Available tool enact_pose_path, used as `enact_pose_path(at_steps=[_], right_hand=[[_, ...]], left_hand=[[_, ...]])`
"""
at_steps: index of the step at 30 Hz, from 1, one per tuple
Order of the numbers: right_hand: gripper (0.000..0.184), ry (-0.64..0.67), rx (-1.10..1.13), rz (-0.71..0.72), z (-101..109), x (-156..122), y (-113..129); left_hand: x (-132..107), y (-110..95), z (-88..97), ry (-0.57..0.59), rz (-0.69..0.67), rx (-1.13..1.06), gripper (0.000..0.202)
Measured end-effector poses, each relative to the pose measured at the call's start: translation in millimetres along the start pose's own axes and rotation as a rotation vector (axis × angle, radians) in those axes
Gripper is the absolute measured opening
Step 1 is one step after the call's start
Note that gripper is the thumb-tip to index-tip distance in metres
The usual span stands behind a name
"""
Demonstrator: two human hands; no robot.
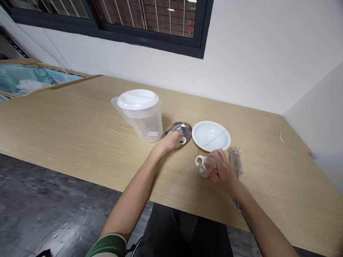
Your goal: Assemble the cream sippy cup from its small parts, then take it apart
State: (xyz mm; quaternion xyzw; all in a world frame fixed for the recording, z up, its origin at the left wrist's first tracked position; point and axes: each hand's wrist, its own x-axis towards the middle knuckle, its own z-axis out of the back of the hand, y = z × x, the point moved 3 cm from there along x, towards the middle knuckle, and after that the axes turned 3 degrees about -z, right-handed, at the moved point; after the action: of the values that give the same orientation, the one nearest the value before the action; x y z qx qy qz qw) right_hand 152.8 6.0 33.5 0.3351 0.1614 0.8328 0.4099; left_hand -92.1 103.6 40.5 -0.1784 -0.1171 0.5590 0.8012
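Observation:
My left hand [171, 141] is closed around a small white-rimmed object [182, 140] at the near edge of a round metal dish [183, 127]. My right hand [221, 170] grips a small clear cup with a white handle [201, 165] that stands on the wooden table [80, 132]. A bristly bottle brush [236, 161] lies just right of that hand, its handle hidden under my forearm. A white plate [211, 135] sits behind the cup, with a thin stick across it.
A clear plastic pitcher with a white lid [140, 114] stands left of the metal dish. White walls close the table's back and right sides. A wooden box with blue cloth [32, 79] is at far left. Dark floor lies below the near edge.

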Motion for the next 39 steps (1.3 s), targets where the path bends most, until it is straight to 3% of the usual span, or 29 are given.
enact_pose_path(at_steps=[8,15,24,31,39], right_hand=[[0.015,-0.007,0.005,0.004,-0.1,-0.2,-0.3],[0.017,-0.009,-0.003,0.000,-0.6,0.1,-2.2],[0.015,-0.006,0.001,0.009,0.7,1.1,1.2],[0.015,0.009,0.012,-0.008,0.6,0.7,2.3],[0.017,0.012,0.015,-0.007,1.1,0.9,2.2]], left_hand=[[0.1,1.9,-0.4,-0.010,0.020,-0.013,0.038],[0.3,4.3,4.3,-0.121,0.029,-0.012,0.042],[-0.4,1.6,5.9,-0.235,-0.110,-0.112,0.041],[-4.8,-6.0,9.6,-0.277,-0.164,-0.117,0.057],[-7.9,-9.5,12.3,-0.256,-0.050,-0.185,0.076]])
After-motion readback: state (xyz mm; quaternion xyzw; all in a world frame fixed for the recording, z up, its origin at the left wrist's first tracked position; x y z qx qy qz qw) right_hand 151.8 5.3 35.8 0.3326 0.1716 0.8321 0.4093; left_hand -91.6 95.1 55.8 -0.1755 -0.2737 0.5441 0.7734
